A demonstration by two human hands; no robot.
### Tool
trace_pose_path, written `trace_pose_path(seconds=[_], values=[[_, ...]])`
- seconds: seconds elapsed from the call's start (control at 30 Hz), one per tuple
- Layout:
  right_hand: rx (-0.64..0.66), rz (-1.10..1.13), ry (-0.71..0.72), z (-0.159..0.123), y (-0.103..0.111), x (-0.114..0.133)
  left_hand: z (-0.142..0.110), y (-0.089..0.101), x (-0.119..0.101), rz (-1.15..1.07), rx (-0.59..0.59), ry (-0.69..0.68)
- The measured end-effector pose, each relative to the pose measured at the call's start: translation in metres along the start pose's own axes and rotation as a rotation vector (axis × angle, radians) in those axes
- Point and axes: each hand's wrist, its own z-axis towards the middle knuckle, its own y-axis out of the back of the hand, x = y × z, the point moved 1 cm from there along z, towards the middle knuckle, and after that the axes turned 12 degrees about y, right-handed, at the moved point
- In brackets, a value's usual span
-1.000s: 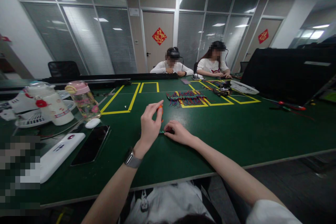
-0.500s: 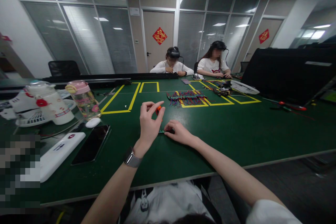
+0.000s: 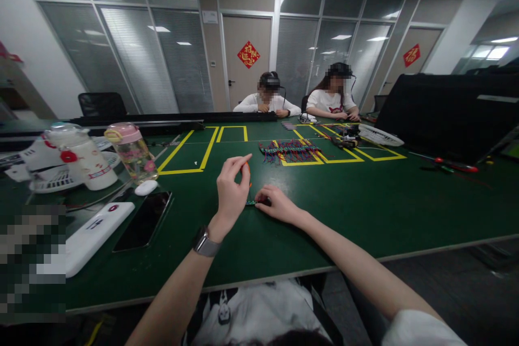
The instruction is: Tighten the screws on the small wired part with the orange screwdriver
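My left hand (image 3: 234, 189) is raised over the green table (image 3: 194, 275), thumb and fingers closed around an orange-handled screwdriver (image 3: 250, 185). Most of its handle is hidden by the fingers, and its thin shaft points down toward a small green circuit board (image 3: 251, 203). Resting on the table, my right hand (image 3: 278, 204) pinches the board's right end. The fingers cover part of that board, and I cannot tell whether the tool's tip touches it. Beyond both hands lies a row of boards with red and blue wires (image 3: 290, 150).
To the left are a phone (image 3: 144, 221), a long white case (image 3: 99, 238), a white round object (image 3: 146, 188), a pink-lidded bottle (image 3: 132, 151) and a white jug (image 3: 87, 159). A black screen (image 3: 450, 119) stands right. Two people (image 3: 267, 98) sit across the table.
My left fingers have shifted around the screwdriver, so less of the orange handle shows at the top and a little shows lower down. My right hand stays on the board.
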Motion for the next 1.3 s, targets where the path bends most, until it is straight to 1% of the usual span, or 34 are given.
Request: trace_pose_path(seconds=[0.07,0.13,0.27,0.33,0.47,0.5,0.67,0.87,0.93,1.07,1.13,1.23,1.3], values=[[0.0,0.001,0.0,0.0001,-0.0002,0.0,0.0004,0.0002,0.0008,0.056,-0.041,0.019],[0.0,0.003,0.003,0.0001,-0.0004,0.0,0.0009,0.0,0.0016,0.063,-0.043,0.047],[0.0,0.008,0.006,0.0,-0.001,-0.0006,0.0011,-0.0017,0.0012,-0.08,0.068,0.044],[0.002,0.008,0.003,0.0,-0.0013,-0.001,0.0009,-0.0021,0.0008,-0.085,0.086,0.032],[0.001,0.004,-0.005,-0.0001,-0.0013,-0.0011,0.001,-0.0012,0.0024,0.024,0.0,0.062],[0.0,0.004,-0.005,-0.0001,-0.0011,-0.001,0.001,-0.0013,0.0031,0.027,-0.005,0.072],[0.0,0.003,0.009,-0.0004,0.0001,-0.0006,-0.0007,-0.0052,0.0046,-0.081,0.1,0.076],[-0.002,0.0,0.006,-0.0006,-0.0013,-0.0017,-0.0017,-0.0031,0.0018,0.047,0.004,0.053],[-0.001,0.003,0.007,-0.0006,-0.0017,-0.0018,-0.0013,-0.0021,0.0012,0.035,0.013,0.061],[0.0,0.009,0.008,-0.0011,-0.0012,-0.0017,-0.0015,-0.0025,-0.0005,-0.036,0.082,0.047],[-0.003,0.011,0.006,-0.0013,-0.0008,-0.0016,-0.002,-0.0027,-0.0013,-0.009,0.07,0.039],[-0.005,0.014,0.007,-0.0014,-0.0005,-0.0014,-0.0025,-0.0024,-0.0011,0.043,0.019,0.052],[-0.002,0.017,0.005,-0.0013,-0.0003,-0.0011,-0.0024,-0.0026,-0.0004,0.041,0.02,0.067]])
